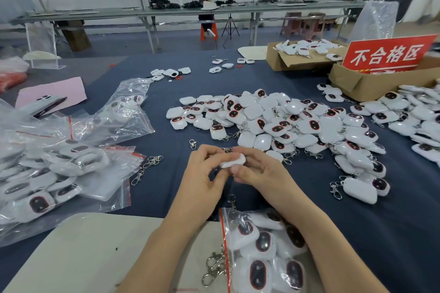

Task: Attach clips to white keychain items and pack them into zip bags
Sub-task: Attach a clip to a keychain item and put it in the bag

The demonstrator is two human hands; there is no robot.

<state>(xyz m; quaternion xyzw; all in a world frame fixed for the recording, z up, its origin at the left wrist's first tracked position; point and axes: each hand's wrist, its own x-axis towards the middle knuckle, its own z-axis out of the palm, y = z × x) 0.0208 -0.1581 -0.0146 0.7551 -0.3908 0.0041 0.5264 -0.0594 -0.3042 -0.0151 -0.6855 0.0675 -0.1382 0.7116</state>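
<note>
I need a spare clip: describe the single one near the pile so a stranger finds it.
Start at the big keychain pile mid-table. Below its left edge, just beyond the left hand, one clip lies on the blue cloth. Unlike the clips by the bags, it lies alone, hooked to nothing.

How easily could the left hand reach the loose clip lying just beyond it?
Probably yes: the loose clip lies on bare cloth just beyond the left hand, nothing between. That hand and the right hand hold a white keychain item, though.
</note>
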